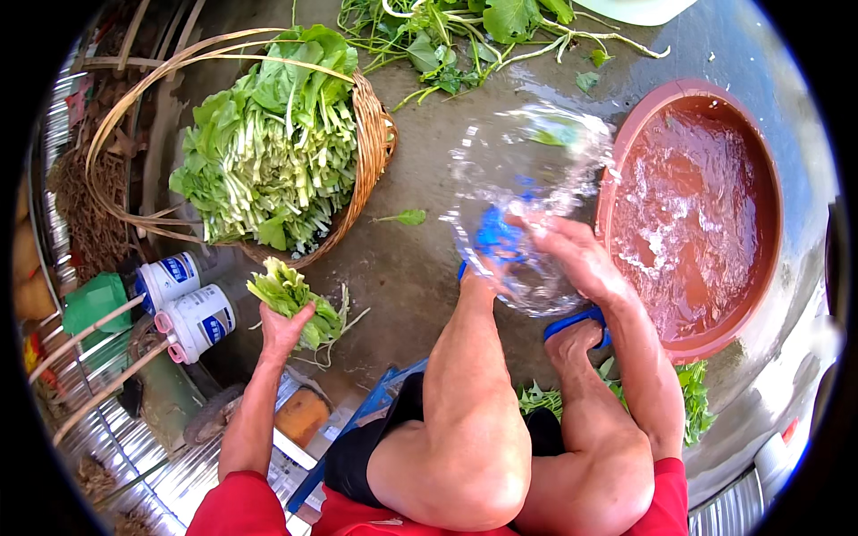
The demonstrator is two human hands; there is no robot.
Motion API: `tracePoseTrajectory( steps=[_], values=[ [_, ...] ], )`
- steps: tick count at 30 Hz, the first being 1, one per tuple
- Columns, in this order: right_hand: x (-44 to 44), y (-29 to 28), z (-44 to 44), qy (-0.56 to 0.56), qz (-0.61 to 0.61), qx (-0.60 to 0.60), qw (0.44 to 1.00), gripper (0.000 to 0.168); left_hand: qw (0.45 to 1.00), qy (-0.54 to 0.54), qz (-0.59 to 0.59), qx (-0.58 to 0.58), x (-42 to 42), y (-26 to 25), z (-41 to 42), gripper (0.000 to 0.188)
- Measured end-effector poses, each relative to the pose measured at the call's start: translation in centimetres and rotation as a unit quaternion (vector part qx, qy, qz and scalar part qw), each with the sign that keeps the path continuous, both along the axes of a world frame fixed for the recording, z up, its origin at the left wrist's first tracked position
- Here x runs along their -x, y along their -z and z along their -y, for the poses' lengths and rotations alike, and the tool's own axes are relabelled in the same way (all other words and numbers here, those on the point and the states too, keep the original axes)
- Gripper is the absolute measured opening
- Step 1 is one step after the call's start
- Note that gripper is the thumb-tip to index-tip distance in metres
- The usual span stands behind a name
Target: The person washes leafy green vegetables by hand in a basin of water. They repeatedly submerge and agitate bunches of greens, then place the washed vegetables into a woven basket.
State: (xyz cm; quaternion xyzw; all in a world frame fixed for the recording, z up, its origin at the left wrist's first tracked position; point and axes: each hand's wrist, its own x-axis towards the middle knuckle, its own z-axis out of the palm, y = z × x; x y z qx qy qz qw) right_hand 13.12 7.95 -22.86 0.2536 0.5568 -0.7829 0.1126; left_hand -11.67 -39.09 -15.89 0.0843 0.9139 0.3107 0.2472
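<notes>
My left hand (287,329) grips a trimmed bunch of leafy greens (301,305), held beside the wicker basket's lower edge. A wicker basket (373,134) with a tall looped handle lies tilted, packed with cut greens (288,144), stalk ends towards me. Over my feet, my right hand (570,251) holds what looks like a clear plastic bowl (493,151) with a slotted rim; motion blurs both. A green leaf (556,132) shows in or through it. Right beside that hand stands a reddish-brown plastic basin (606,201) of rippling water.
Leafy vines (462,40) lie on the wet concrete floor ahead, near a pale green rim (633,8). A loose leaf (405,216) lies mid-floor. Two white buckets (198,321) stand at left. More greens (696,395) lie below the basin. Blue slippers (578,323) are on my feet.
</notes>
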Motion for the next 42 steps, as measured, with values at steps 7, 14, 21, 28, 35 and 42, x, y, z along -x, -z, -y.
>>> tracePoseTrajectory(
  steps=[7, 14, 21, 28, 35, 42],
  values=[
    [-7.3, 1.6, -8.5, 0.258, 0.08, -0.205, 0.941, 0.03, 0.996, 0.026, 0.08, 0.042, -3.1, 2.4, -0.9, 0.034],
    [-27.0, 14.6, -20.5, 0.593, 0.245, -0.007, 0.767, 0.061, 0.991, 0.037, 0.118, 0.045, -6.3, 7.0, -2.1, 0.033],
    [0.9, 2.6, -4.9, -0.082, 0.037, -0.066, 0.994, 0.062, 0.993, 0.003, 0.087, 0.075, -6.1, 5.7, -1.7, 0.033],
    [12.4, 10.6, 12.5, -0.328, -0.151, -0.329, 0.873, 0.047, 0.99, -0.008, 0.083, 0.116, -7.3, 4.3, -1.8, 0.032],
    [18.4, 17.1, 17.7, -0.393, -0.131, -0.481, 0.773, 0.026, 0.981, 0.0, 0.135, 0.143, -8.5, 4.9, -2.2, 0.032],
    [14.7, 16.7, 7.0, -0.306, -0.086, -0.546, 0.775, 0.016, 0.976, 0.01, 0.181, 0.118, -7.1, 8.4, -6.0, 0.032]
  ],
)
